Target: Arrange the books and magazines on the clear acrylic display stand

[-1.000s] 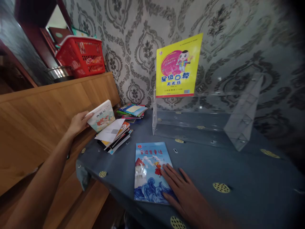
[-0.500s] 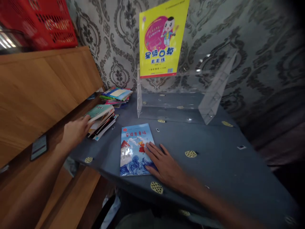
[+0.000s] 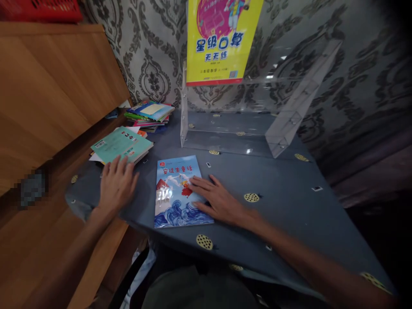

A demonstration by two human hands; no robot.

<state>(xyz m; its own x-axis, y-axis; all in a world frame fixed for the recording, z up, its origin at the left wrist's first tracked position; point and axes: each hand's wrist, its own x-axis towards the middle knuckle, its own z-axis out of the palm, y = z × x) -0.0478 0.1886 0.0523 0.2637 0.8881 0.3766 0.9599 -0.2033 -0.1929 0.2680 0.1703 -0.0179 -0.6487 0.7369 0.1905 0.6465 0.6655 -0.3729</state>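
Resting the right hand (image 3: 217, 200), spread, on the blue book (image 3: 175, 186), flat on the worktop (image 3: 286, 189), probably to steady it. Holding the left hand (image 3: 116, 184) wide, apparently empty, by the green book (image 3: 119, 144) atop a pile (image 3: 142, 134) (contact hard to tell), presumably within easy reach.

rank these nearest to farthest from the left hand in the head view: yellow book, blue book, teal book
1. Teal book: straight ahead, partly overlapped by the left hand; contact is unclear.
2. Blue book: to its right, under the right hand.
3. Yellow book: farthest, at the back right, up on the clear rack.
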